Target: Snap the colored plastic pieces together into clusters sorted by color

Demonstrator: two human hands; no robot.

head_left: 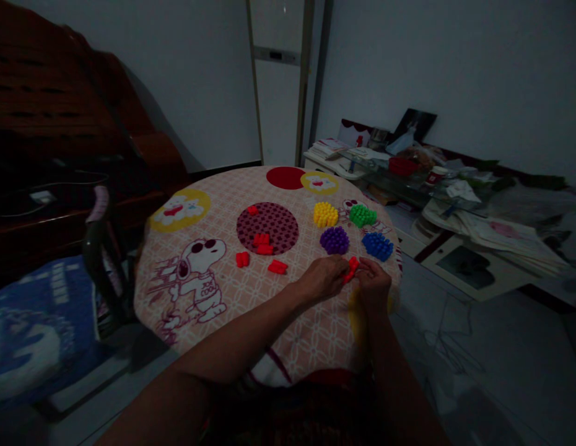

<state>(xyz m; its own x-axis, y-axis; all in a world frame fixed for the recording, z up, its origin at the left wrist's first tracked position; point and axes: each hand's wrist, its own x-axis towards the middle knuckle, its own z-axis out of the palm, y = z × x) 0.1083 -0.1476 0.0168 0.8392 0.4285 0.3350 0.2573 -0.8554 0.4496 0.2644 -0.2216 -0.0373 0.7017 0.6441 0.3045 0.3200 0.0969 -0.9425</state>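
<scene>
We hold a small bright-red plastic piece (pixel 351 270) between our left hand (pixel 321 277) and right hand (pixel 376 280), both curled and pinching it. Our left forearm (pixel 253 334) slants rightward over the patterned, cloth-covered round table (pixel 251 294); knobbly purple plastic pieces (pixel 334 240) lie just beyond the hands.

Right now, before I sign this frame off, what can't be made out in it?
- Head view: the red piece between the hands; fingers of the left hand and right hand partly cover it.
- Head view: the purple cluster; its parts are too small to count.
- Head view: the blue chair cover; the left edge cuts it off.
</scene>
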